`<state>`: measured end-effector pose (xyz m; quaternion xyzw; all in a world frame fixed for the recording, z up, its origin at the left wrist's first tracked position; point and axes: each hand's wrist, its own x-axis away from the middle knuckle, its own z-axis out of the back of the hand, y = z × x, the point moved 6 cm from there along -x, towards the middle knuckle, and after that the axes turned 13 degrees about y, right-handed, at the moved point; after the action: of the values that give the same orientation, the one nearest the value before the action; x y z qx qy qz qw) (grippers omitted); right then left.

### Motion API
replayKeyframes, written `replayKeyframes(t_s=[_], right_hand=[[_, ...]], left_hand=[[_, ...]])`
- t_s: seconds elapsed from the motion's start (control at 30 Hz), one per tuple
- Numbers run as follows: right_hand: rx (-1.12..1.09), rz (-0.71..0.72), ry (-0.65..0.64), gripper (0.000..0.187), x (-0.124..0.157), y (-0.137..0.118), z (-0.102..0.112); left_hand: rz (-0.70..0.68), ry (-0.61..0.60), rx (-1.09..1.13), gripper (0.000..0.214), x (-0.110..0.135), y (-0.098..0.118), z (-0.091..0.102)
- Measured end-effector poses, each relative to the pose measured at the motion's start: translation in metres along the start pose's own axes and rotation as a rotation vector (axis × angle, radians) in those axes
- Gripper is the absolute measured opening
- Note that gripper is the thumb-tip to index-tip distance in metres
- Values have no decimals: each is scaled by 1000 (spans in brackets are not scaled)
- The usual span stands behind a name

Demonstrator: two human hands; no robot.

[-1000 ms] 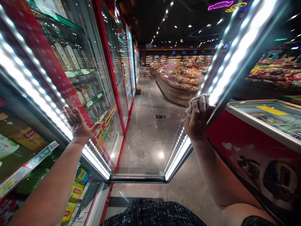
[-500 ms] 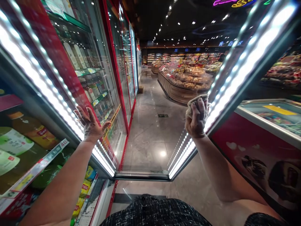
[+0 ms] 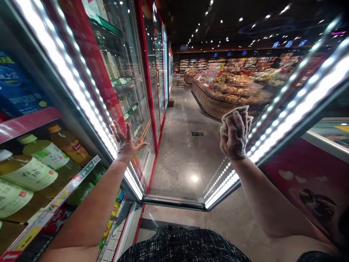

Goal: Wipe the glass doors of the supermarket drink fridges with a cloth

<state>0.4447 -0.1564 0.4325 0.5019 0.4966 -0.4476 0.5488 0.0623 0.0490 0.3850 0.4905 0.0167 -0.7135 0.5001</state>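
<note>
In front of me stands a glass cooler door, framed by bright LED strips along both sides. My left hand is spread with fingers apart against or close to the glass, beside the left light strip. My right hand is closed around a bunched beige cloth near the right light strip. The cloth appears to rest on the glass, though contact is hard to tell.
Bottled drinks line a shelf with a price rail at my left. Red-framed coolers run along the aisle. Beyond the glass is a wooden display island with packaged food. A red freezer chest stands at the right.
My view has turned slightly left, so more drink bottles show. My right hand with the cloth has moved a little left on the glass, away from the right light strip. My left hand stays spread.
</note>
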Motion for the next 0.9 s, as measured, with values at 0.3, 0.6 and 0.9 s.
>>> replayKeyframes(t_s=[0.3,0.6,0.9], right_hand=[[80,-126,0,49,-31,-7,-21],[28,89,-106,48,-1,-50,-35],[12,42,-55,48,-5,-67,-42]], left_hand=[[-62,-10,-48,131,1,1,3],[-84,-25,-83,131,4,1,4],[-108,1,-141,121,8,-13,-3]])
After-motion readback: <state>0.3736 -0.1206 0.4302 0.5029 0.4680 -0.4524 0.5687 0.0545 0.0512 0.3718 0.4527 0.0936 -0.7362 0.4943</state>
